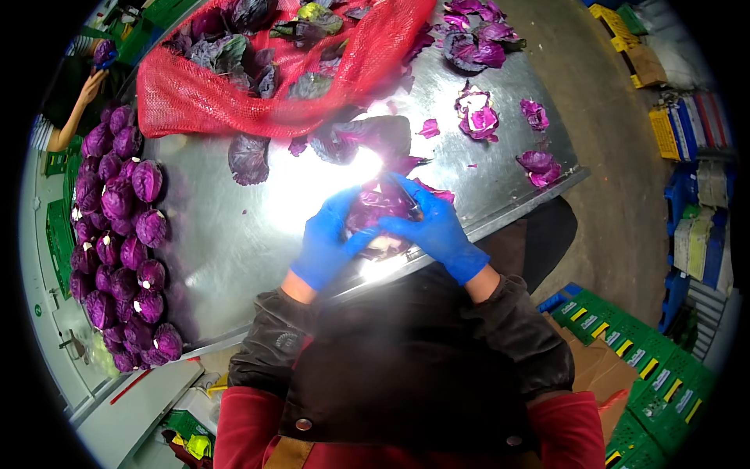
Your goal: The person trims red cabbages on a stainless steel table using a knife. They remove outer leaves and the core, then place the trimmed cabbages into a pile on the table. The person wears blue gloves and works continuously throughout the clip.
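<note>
Both of my hands, in blue gloves, are closed around a red cabbage (378, 211) at the near edge of a metal table (222, 252). My left hand (328, 240) grips its left side, and my right hand (439, 228) holds the right side. A pale patch shows on the cabbage's near end. Beside the right fingers is a thin dark edge, perhaps a blade; blur and glare hide what it is. Large purple leaves (381, 138) lie just beyond my hands. A red mesh bag (234, 117) with loose outer leaves spreads across the far side.
Several red cabbages (117, 199) are piled along the table's left edge. Trimmed leaf pieces (477, 114) lie scattered at right. Another person's arm (73, 120) reaches up at far left, a cabbage by the hand. Green crates (638, 352) and cardboard (592, 375) stand behind on the right.
</note>
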`<control>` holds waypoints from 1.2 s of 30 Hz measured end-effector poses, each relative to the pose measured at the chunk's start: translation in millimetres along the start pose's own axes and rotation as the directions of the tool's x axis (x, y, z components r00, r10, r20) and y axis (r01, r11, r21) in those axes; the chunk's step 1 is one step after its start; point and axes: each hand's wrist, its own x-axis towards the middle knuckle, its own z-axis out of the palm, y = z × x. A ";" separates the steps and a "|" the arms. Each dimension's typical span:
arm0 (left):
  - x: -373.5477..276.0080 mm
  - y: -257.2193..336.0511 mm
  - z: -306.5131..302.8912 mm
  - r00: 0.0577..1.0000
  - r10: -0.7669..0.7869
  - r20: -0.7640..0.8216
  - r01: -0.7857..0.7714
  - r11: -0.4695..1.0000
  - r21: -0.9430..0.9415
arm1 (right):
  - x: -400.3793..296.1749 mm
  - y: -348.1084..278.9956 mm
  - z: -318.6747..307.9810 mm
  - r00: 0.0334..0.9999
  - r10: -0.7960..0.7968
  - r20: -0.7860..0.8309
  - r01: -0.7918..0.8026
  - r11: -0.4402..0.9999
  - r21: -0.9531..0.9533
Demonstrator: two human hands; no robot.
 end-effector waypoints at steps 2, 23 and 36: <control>0.2 -12.4 -3.2 0.998 0.060 -0.004 -0.060 0.997 0.052 | 1.8 1.8 -0.4 1.000 -0.017 0.000 0.016 1.000 -0.012; 21.9 5.6 2.6 0.978 0.194 0.077 -0.202 0.973 0.111 | 53.9 -8.5 -28.9 0.984 0.105 0.143 -0.112 0.993 0.042; 22.2 30.3 40.5 0.995 -0.042 -0.092 0.071 0.938 0.338 | 15.3 -13.2 -17.8 0.951 0.185 -0.248 -0.280 0.857 -0.433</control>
